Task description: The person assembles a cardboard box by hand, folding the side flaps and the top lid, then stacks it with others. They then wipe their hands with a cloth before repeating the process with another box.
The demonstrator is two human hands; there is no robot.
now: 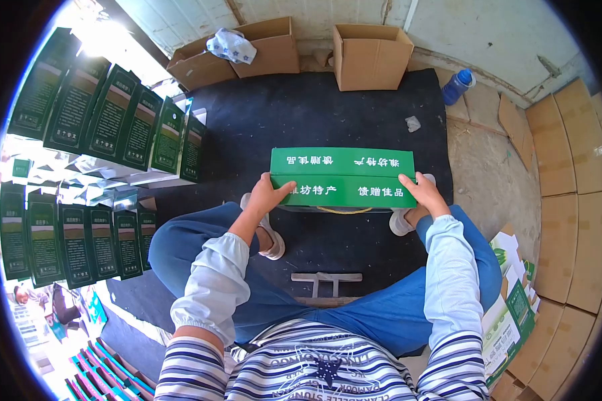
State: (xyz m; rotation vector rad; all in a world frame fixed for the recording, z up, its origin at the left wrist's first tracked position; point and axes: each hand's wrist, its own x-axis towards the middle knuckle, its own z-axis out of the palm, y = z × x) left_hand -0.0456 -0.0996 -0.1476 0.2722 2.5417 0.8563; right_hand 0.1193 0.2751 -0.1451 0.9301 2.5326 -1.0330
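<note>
A green gift box with white Chinese lettering lies in front of me, between my feet. Its top shows two long panels meeting at a seam, and a yellow cord shows along its near edge. At the left end, my left hand grips the box with the thumb on top. My right hand holds the opposite end in the same way, thumb on the near panel. The other fingers of both hands are mostly hidden at the sides of the box.
Rows of dark green printed boxes stand at left on the black mat. Open cartons and a blue bottle are at the back. Stacked cartons line the right side, beside flat printed packaging.
</note>
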